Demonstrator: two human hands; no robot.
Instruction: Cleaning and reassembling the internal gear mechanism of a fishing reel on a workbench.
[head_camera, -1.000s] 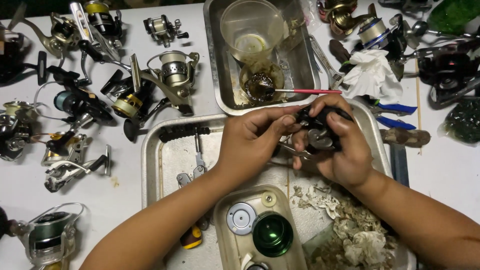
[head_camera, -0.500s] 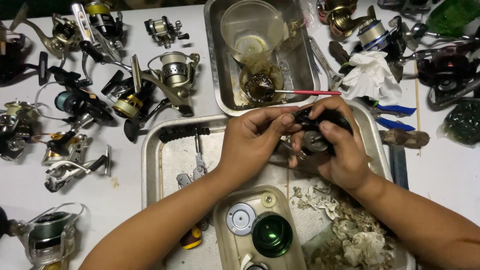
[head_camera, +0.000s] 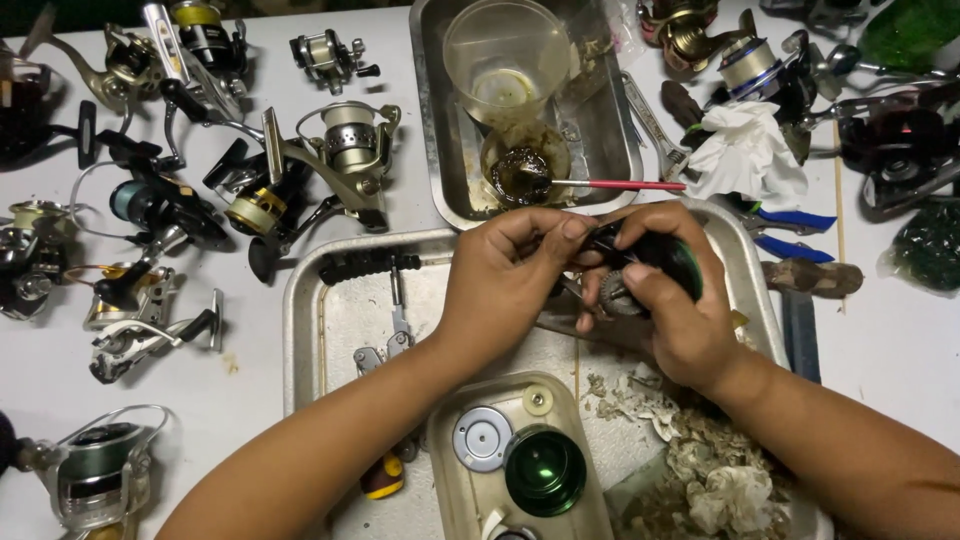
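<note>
Above the steel tray (head_camera: 330, 320), my right hand (head_camera: 680, 310) cups the dark reel body (head_camera: 650, 255) firmly while my left hand (head_camera: 505, 280) pinches its small front part, best turned gently.

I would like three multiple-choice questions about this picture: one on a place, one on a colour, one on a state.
1. Where is the green spool?
A. in the small tray nearest the person
B. on the white table
C. in the plastic cup

2. What colour is the brush handle?
A. blue
B. red
C. yellow

3. How is the dark reel part held?
A. lying loose
B. by the left hand only
C. by both hands, the right hand too

Answers: 1 A, it sits in the small tray. 2 B, the handle is red. 3 C, both hands' fingers grip it.
</note>
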